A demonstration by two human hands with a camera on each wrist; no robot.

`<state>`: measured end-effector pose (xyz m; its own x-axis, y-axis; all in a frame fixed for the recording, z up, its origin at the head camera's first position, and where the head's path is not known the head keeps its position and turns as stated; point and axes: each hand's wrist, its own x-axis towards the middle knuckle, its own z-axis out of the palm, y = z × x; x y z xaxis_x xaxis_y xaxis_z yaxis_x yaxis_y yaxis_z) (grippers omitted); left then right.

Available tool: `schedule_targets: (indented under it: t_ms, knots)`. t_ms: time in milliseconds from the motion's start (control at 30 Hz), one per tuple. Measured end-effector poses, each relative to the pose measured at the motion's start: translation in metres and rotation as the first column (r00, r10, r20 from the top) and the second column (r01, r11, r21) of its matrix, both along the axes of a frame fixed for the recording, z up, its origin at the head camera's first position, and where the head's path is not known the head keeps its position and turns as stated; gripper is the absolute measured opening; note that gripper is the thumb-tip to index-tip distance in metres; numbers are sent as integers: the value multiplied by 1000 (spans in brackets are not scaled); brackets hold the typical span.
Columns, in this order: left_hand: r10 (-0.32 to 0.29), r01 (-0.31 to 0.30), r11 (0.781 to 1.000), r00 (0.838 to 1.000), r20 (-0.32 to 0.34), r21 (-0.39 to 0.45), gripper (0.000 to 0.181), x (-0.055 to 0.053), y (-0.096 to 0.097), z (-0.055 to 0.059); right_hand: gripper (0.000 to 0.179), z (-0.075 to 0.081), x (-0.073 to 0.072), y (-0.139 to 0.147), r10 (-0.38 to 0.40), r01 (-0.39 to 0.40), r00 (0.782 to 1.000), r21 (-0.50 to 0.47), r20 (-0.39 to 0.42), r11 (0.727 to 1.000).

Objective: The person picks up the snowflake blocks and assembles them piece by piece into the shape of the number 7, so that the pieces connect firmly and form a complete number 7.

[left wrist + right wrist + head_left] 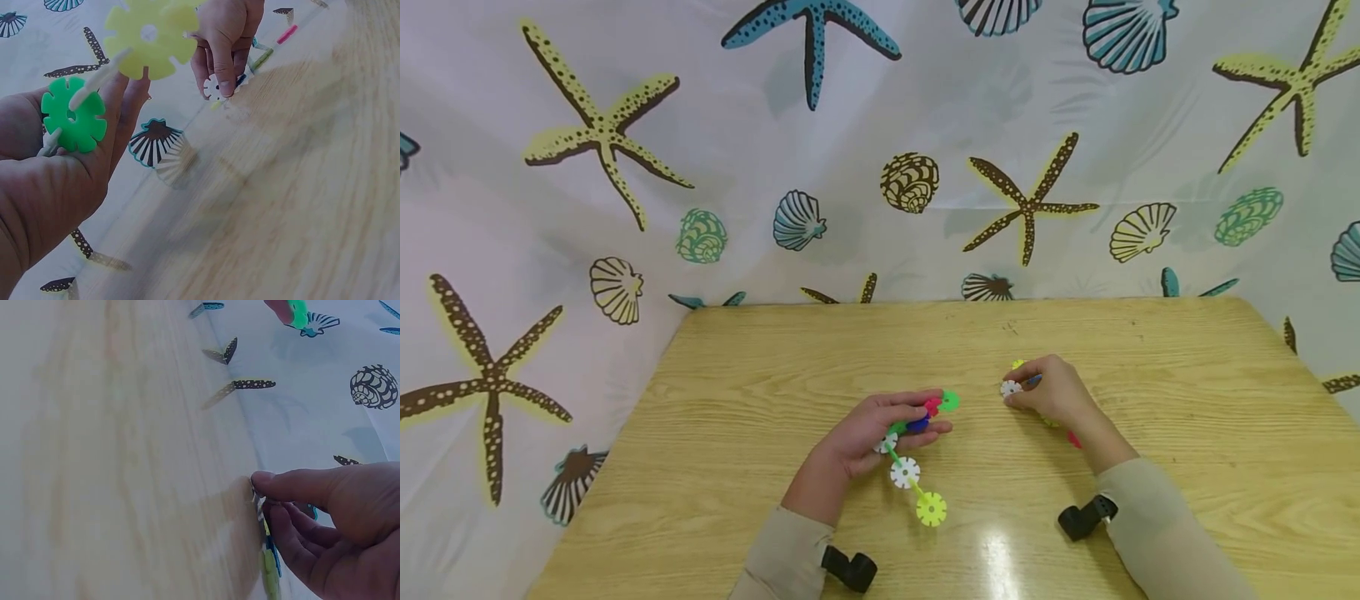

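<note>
My left hand (868, 429) holds a chain of slotted plastic flower discs above the table. A yellow disc (931, 509) and a white disc (905, 472) hang from its near end. Blue (917, 423) and red discs lie between thumb and fingers, and a green disc (950, 401) sticks out past the fingertips. Over to the right, my right hand (1056, 392) pinches a white disc (1011, 389) between thumb and fingers, low at the tabletop. Yellow, blue and red pieces (1075, 439) show around that hand, partly hidden beneath it.
The wooden table (760, 358) runs back to a white cloth (850, 150) printed with starfish and shells, which also hangs along both sides. A small black camera (852, 570) is strapped at the left wrist, another (1086, 517) at the right.
</note>
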<state>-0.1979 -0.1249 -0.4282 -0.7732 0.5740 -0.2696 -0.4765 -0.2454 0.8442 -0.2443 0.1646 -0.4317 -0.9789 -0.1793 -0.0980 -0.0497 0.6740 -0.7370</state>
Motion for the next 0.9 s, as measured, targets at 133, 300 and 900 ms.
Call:
schedule_targets:
  t_ms: [133, 300, 900]
  knots:
    - [-6, 6, 1000, 1000, 2, 9, 46, 0, 2, 0, 27, 0, 3, 3, -1, 1, 1000, 9, 4, 1000]
    - [-10, 10, 1000, 1000, 9, 16, 46, 0, 5, 0, 32, -1, 4, 8, -33, 36, 998, -69, 50, 997]
    - [-4, 4, 1000, 1000, 13, -7, 46, 1, 6, 2, 35, 13, 8, 6, 16, 59, 985, -418, 174, 906]
